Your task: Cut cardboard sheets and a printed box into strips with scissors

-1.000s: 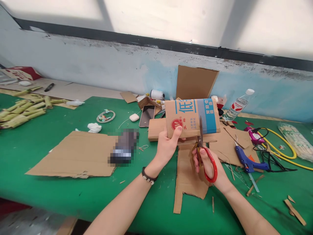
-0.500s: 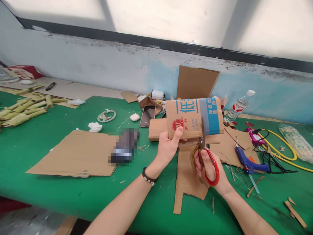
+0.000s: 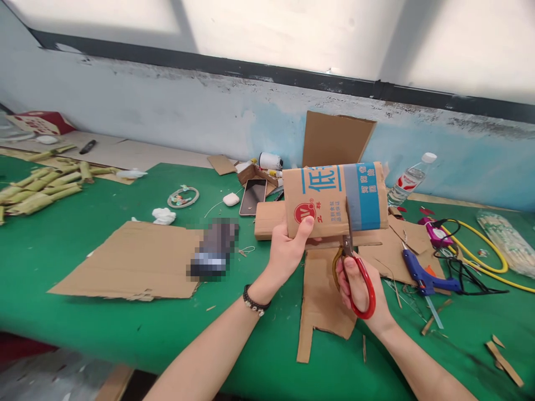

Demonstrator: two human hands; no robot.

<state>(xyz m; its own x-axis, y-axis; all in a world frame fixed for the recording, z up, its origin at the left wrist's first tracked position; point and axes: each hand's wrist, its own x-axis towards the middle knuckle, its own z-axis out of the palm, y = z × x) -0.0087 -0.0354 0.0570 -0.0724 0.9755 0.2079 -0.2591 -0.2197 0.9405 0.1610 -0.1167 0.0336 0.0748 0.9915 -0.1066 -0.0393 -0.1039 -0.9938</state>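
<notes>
While both grips clamp printed cardboard (image 3: 334, 197) and scissors (image 3: 355, 273): cluttered green table (image 3: 104, 323), scuffed wall (image 3: 167, 122).

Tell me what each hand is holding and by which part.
The left hand grips the printed cardboard piece at its lower left corner, thumb on the front. The right hand holds the red-handled scissors by the handle loops, blades in the cardboard's bottom edge.
</notes>
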